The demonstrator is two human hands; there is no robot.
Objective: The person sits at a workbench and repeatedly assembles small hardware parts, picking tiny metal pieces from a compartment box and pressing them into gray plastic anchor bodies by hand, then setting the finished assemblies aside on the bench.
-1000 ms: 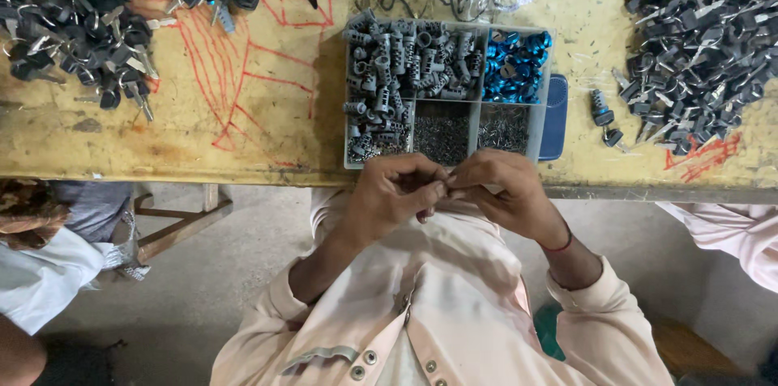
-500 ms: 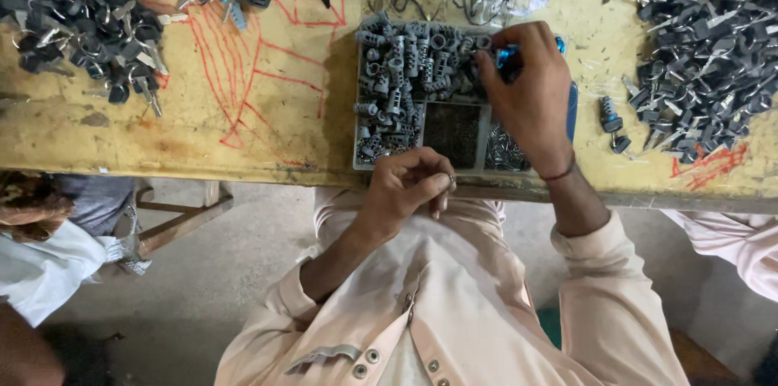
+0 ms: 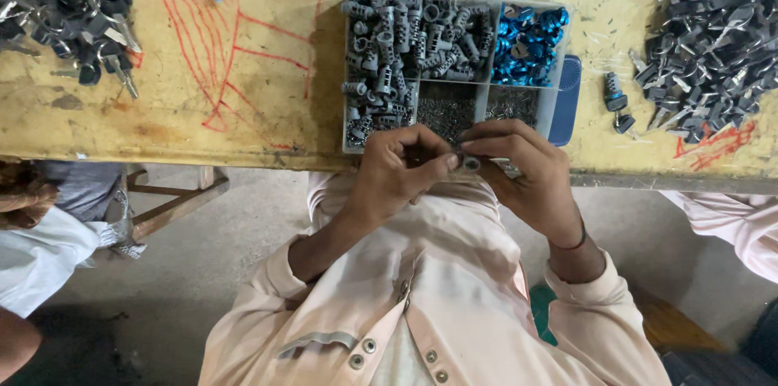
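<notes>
Head view, left hand [image 3: 397, 175] and right hand [image 3: 527, 175] fingers pinched together on small grey part [image 3: 470, 163], beside parts tray [image 3: 559, 102]

Tabletop [image 3: 243, 123]: worn yellow surface, scuffed and stained, with red scribbled lines [image 3: 203, 38] drawn across its left half and a further red scrawl [image 3: 713, 143] near the right edge. The front edge is chipped and darkened.

Floor [image 3: 219, 272]: bare grey concrete, dull and dusty, visible beneath the tabletop's edge.

Furniture: part of a wooden stool or frame [image 3: 174, 204] stands on the floor to the left, its rails plain and unpainted.

Light: even and soft, casting only faint shadows on the tabletop. No walls or windows appear from this position.
</notes>
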